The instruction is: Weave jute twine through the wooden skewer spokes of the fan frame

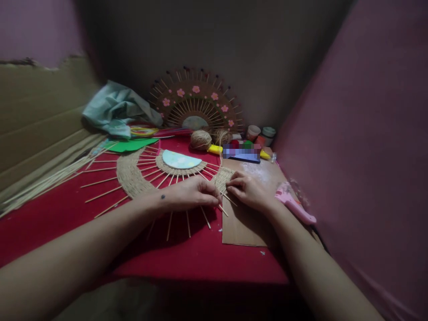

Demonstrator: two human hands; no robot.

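A half-round weaving of thin wooden sticks and jute twine lies on the red cloth, with a pale blue half-disc [182,159] at its centre. Its wide woven band [129,174] curves round to the right side. Over the lower right part of it, my left hand [194,192] is closed, thumb and fingertips at a stick [224,211]. My right hand [251,191] pinches the edge of the band's right end [223,178]. A strand of twine runs up from there toward a twine ball [200,140]. Part of the band is hidden under my left hand and forearm.
A cardboard sheet [244,229] lies under the right end. A pink glue gun [294,205] rests at right. Behind are a yellow-handled tool [215,149], a phone-like slab [241,155], small pots [253,132] and a finished flowered fan [197,93]. Loose sticks [50,180] lie left.
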